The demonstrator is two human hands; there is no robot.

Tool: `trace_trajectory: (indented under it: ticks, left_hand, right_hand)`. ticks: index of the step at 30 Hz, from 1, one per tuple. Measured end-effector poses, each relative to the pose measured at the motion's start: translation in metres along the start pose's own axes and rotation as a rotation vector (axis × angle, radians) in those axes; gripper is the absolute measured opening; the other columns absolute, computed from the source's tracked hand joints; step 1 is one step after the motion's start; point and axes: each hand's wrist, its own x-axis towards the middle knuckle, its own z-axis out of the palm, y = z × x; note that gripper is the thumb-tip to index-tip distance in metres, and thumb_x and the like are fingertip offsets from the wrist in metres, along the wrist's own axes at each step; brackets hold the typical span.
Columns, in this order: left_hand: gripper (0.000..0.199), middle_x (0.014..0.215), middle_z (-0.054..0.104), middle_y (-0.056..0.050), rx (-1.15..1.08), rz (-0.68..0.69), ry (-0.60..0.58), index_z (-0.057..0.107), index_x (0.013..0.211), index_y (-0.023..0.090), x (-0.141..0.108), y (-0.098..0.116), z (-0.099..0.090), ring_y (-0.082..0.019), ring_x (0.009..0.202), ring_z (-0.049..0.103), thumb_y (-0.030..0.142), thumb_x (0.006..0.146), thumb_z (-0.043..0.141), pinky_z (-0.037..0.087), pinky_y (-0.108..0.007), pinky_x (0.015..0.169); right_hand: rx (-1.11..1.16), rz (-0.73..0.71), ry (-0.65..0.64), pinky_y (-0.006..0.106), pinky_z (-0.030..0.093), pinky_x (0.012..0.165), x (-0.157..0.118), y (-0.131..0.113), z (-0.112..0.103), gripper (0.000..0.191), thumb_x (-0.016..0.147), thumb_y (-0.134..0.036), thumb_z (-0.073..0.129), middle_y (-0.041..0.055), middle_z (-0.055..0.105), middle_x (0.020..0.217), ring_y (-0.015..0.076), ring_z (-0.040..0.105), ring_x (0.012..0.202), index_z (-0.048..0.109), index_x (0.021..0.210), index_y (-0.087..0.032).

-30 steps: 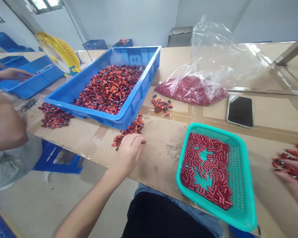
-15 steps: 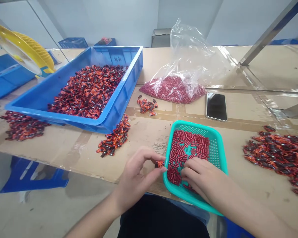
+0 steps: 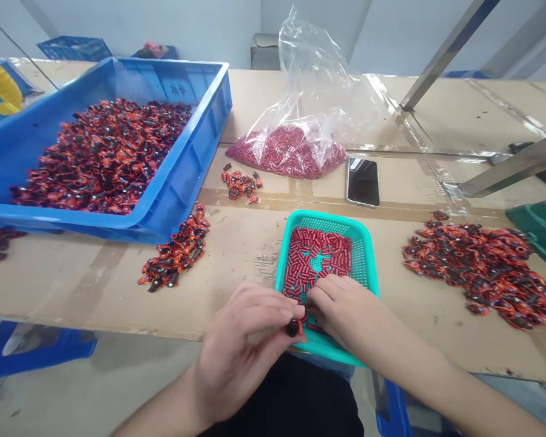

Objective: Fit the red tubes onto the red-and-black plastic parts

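And here's the small orange-and-black piece (image 3: 293, 328), pinched between thumb and fingers of the left hand (image 3: 241, 340), low in the middle of the frame. Half a second ago it sat at the basket's left rim; now it's in over the near-left corner, right up against the other hand, so by my reading both hands are working at one spot. The right hand (image 3: 341, 306) has its fingers curled down among the red tubes (image 3: 298, 264); whether they grip one, I can't tell. Round them stands the green basket (image 3: 370, 261), its near end at the table edge, little margin there. A strip of cardboard tabletop (image 3: 250, 243) separates it from the left pile (image 3: 177, 252), a narrower one from the right heap (image 3: 486, 267): sideways room both ways. Farther up, the blue bin (image 3: 200, 124) walls off the upper left, with the clear bag (image 3: 291, 145) and phone (image 3: 363, 182) beyond the basket.
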Motion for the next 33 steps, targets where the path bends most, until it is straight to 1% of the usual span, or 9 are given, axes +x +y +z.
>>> trace_trajectory:
  ticks: [3, 9, 12, 14, 17, 20, 22, 28, 33]
  left_hand:
    - [0.033, 0.108, 0.079, -0.009, 0.009, -0.001, -0.006, 0.061, 0.122, 0.019, 0.0, 0.002, 0.002, -0.02, 0.102, 0.077, 0.003, 0.096, 0.071, 0.064, -0.035, 0.092]
    - [0.037, 0.107, 0.078, -0.008, 0.025, 0.004, 0.006, 0.06, 0.121, 0.017, 0.0, 0.002, 0.008, -0.017, 0.098, 0.077, 0.003, 0.092, 0.076, 0.062, -0.03, 0.089]
    - [0.036, 0.106, 0.079, -0.007, 0.044, 0.005, 0.005, 0.06, 0.121, 0.018, 0.0, 0.002, 0.01, -0.017, 0.097, 0.077, 0.004, 0.092, 0.076, 0.062, -0.03, 0.089]
    - [0.036, 0.104, 0.079, -0.006, 0.074, -0.006, -0.003, 0.059, 0.121, 0.019, 0.0, 0.003, 0.011, -0.016, 0.095, 0.077, 0.005, 0.093, 0.076, 0.062, -0.03, 0.088]
    - [0.037, 0.104, 0.079, -0.006, 0.098, -0.011, -0.011, 0.058, 0.123, 0.02, -0.002, 0.004, 0.012, -0.016, 0.094, 0.078, 0.008, 0.093, 0.077, 0.062, -0.029, 0.087]
    - [0.037, 0.105, 0.079, -0.007, 0.096, -0.016, -0.007, 0.057, 0.123, 0.019, -0.003, 0.004, 0.015, -0.016, 0.094, 0.078, 0.01, 0.093, 0.078, 0.06, -0.03, 0.088]
    - [0.036, 0.106, 0.079, -0.007, 0.103, -0.008, -0.018, 0.057, 0.123, 0.018, -0.003, 0.004, 0.018, -0.016, 0.094, 0.078, 0.01, 0.094, 0.077, 0.059, -0.03, 0.089]
    - [0.029, 0.111, 0.078, -0.009, 0.137, 0.053, -0.067, 0.057, 0.12, 0.017, -0.006, 0.003, 0.019, -0.017, 0.1, 0.076, 0.003, 0.098, 0.067, 0.056, -0.032, 0.091]
    - [0.018, 0.12, 0.078, -0.011, 0.232, 0.099, -0.124, 0.06, 0.104, 0.018, -0.01, 0.006, 0.014, -0.019, 0.103, 0.076, 0.002, 0.097, 0.061, 0.054, -0.035, 0.092]
  right_hand:
    - [-0.024, 0.007, 0.017, 0.033, 0.039, 0.068, 0.0, -0.002, -0.001, 0.022, 0.091, -0.013, 0.072, 0.0038, 0.062, 0.081, 0.0205, 0.058, 0.073, 0.055, 0.079, -0.02]
    - [-0.07, 0.027, 0.068, 0.037, 0.036, 0.066, 0.004, -0.004, 0.006, 0.023, 0.089, -0.003, 0.061, 0.0057, 0.058, 0.074, 0.0233, 0.052, 0.069, 0.053, 0.076, -0.02]
    - [-0.022, 0.052, 0.116, 0.037, 0.04, 0.064, 0.004, -0.002, 0.009, 0.019, 0.092, -0.005, 0.055, 0.0075, 0.059, 0.076, 0.0244, 0.053, 0.069, 0.057, 0.079, -0.019]
    - [0.042, 0.052, 0.158, 0.035, 0.046, 0.068, 0.0, -0.001, 0.004, 0.016, 0.098, -0.007, 0.051, 0.0082, 0.063, 0.084, 0.0235, 0.058, 0.077, 0.06, 0.09, -0.017]
    - [0.31, 0.068, 0.232, 0.028, 0.055, 0.074, -0.01, -0.003, -0.014, 0.012, 0.105, -0.014, 0.049, 0.0054, 0.067, 0.096, 0.0178, 0.065, 0.087, 0.06, 0.107, -0.019]
    - [0.706, 0.145, 0.334, 0.021, 0.057, 0.072, -0.02, -0.012, -0.036, 0.008, 0.106, -0.018, 0.057, 0.0007, 0.068, 0.097, 0.0138, 0.068, 0.088, 0.059, 0.11, -0.025]
    - [0.814, 0.124, 0.385, 0.021, 0.059, 0.075, -0.022, -0.019, -0.045, 0.011, 0.104, -0.017, 0.06, 0.001, 0.069, 0.098, 0.0143, 0.07, 0.092, 0.062, 0.111, -0.025]
    - [0.656, -0.022, 0.503, 0.02, 0.059, 0.076, -0.014, -0.031, -0.046, 0.013, 0.099, -0.007, 0.064, 0.0031, 0.066, 0.093, 0.0122, 0.067, 0.084, 0.067, 0.105, -0.018]
    - [0.617, 0.002, 0.425, 0.02, 0.059, 0.077, -0.022, -0.033, -0.045, 0.012, 0.1, -0.007, 0.061, 0.0032, 0.066, 0.094, 0.0116, 0.066, 0.084, 0.064, 0.105, -0.017]
